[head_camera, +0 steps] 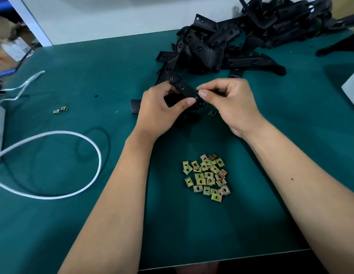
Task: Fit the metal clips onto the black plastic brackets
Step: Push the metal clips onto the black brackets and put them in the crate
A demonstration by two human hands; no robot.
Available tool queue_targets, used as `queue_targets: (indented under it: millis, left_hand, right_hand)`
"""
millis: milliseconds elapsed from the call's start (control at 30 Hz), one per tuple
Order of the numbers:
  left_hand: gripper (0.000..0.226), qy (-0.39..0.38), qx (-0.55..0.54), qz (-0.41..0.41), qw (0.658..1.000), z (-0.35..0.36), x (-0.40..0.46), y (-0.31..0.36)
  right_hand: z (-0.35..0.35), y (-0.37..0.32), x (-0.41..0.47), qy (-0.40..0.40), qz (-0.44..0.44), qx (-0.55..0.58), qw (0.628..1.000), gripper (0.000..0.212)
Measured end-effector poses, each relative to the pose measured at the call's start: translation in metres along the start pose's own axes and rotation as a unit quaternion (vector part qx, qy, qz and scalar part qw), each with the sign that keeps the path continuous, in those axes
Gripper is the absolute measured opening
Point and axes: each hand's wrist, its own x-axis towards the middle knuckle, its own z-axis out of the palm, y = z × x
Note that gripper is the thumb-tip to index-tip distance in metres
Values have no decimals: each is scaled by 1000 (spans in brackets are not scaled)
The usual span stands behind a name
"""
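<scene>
Bracket [189, 93] sits above the counter [93, 80], the left hand [160, 111] gripping it. Right hand [229, 103] fingers [203, 93] pinch at its end; any clip there is hidden. Misaligned, a clip could skew or spring away toward the clip pile [207, 177].

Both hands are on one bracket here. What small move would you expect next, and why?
Probably the right hand presses inward at the end of the black bracket to seat a clip; its fingertips pinch there while the left hand grips the bracket. Whether a clip is between those fingertips is hidden.
</scene>
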Motion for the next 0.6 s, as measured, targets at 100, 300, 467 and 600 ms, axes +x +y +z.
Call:
queue_targets:
  millis: [100, 300, 467, 600]
  left_hand:
    - [16, 2, -3, -2, 1000, 1, 0, -1]
    - [15, 1, -4, -1, 1000, 0, 1, -1]
    - [23, 0, 17, -5, 1000, 2, 1, -2]
    - [28, 3, 21, -14, 1000, 3, 1, -2]
  right_hand:
    - [-2, 0, 0, 16, 16, 40, 999, 12]
    - [-6, -2, -1, -1, 28, 54, 998, 13]
    - [-8, -2, -1, -5, 25, 41, 999, 14]
    - [-9, -3, -1, -8, 39, 60, 997, 14]
